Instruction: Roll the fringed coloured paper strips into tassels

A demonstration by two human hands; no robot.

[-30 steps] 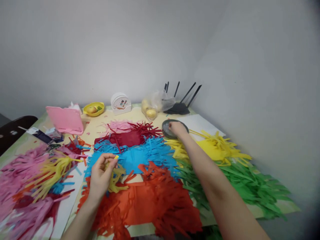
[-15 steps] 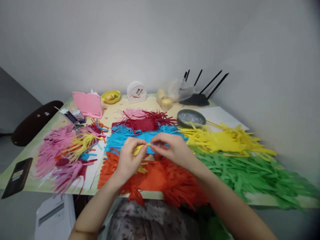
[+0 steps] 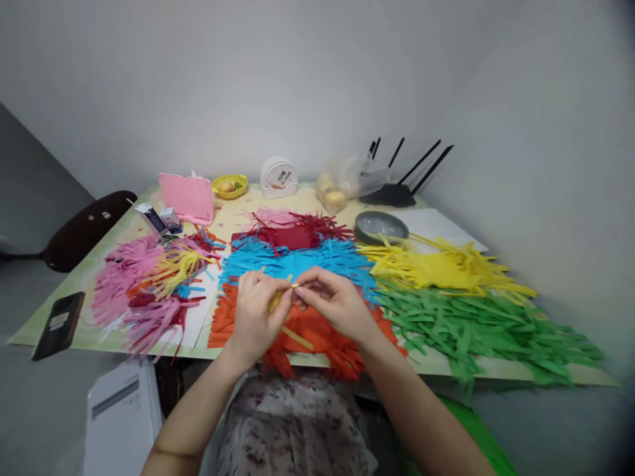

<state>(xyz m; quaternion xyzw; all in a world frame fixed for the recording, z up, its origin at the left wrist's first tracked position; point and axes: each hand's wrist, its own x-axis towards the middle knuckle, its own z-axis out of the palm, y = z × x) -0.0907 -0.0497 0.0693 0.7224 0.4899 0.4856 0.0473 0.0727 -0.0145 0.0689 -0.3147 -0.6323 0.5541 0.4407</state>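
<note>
Table [image 3: 225, 215], yellow strips [image 3: 274, 302] between fingers [image 3: 316, 276].

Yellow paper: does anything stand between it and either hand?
Nothing visible does: the left hand and right hand both pinch the yellow paper. The orange paper lies beneath, not between.

Through the head view I watch my left grip [image 3: 258, 314] and right grip [image 3: 337, 304] meet, fingertips pinching a yellow strip [image 3: 296, 285] above the orange fringe [image 3: 320, 324]. Behind it lie blue fringe [image 3: 297, 261], then red fringe [image 3: 292, 237]; rightward, yellow fringe [image 3: 441, 269] and green fringe [image 3: 476, 324]. A grey bowl [image 3: 358, 231] stands on the worktop [image 3: 305, 203], near the router [image 3: 389, 194]; pink fringe [image 3: 124, 264] lies at left.
</note>
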